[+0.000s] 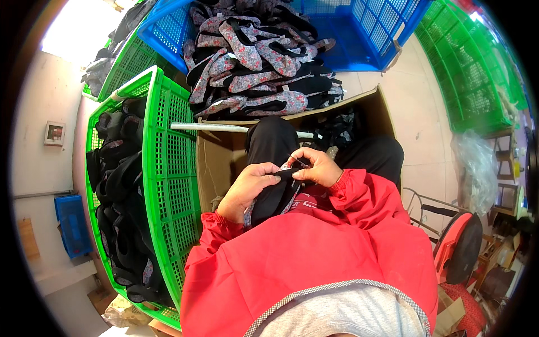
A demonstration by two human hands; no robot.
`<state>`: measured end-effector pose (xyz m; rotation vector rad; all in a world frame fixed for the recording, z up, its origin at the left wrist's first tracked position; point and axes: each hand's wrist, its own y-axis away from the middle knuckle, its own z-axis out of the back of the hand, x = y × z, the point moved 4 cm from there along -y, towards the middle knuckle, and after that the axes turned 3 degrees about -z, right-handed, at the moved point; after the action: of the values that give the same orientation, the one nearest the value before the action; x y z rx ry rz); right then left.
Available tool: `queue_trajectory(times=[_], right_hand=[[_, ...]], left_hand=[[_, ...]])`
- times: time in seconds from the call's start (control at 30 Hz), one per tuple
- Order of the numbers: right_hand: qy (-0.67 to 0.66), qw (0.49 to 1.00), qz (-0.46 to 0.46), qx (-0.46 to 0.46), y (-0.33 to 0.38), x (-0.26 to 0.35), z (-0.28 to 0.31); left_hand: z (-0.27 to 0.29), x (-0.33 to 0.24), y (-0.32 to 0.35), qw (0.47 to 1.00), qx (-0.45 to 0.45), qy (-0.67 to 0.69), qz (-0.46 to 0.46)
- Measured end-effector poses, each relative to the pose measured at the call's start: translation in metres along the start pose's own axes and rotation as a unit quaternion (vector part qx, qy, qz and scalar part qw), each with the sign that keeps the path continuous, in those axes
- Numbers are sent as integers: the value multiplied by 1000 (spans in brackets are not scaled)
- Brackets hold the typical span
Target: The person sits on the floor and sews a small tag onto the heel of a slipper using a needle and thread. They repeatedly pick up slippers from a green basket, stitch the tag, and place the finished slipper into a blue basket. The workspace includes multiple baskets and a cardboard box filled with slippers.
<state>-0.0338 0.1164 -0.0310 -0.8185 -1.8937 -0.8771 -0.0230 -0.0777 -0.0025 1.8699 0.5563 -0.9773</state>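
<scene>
My left hand [250, 189] pinches the black edge of a cloth slipper [268, 203] over my lap, thumb on top. From the other side, my right hand [318, 168] grips the same edge, its fingers bent close together. Floral fabric of the slipper shows near the fingertips and below the left hand. A thin dark thing sticks up by the right fingertips, too small to make out. Beyond my knees, a large heap of floral and black cloth slippers [255, 62] spills out of a blue crate [168, 31].
An open cardboard box [216, 160] stands before me, with a white rod [216, 127] across it and black material inside. Left is a green crate [171, 146] of black slippers. Another green crate [460, 67] and a red-and-black chair [457, 247] are at right.
</scene>
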Motion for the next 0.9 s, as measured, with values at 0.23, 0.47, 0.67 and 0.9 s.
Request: queue_trajectory(times=[0.23,0.47,0.67,0.9], right_hand=[[-19,999,-26,-34,-1,-9,2],[-54,995,4,-80,2,-17,-2],[274,923,112,-246,12,-9,-16],[320,866,140,-357,2,50,-3]], left_hand=[[-1,2,-1,999,-18,-32,-9],[1,10,-4,996,-38,-66,-50],[-16,-3,-6,950,-148,-211,-179],[-70,-56,11,782,-293,-326,-444]])
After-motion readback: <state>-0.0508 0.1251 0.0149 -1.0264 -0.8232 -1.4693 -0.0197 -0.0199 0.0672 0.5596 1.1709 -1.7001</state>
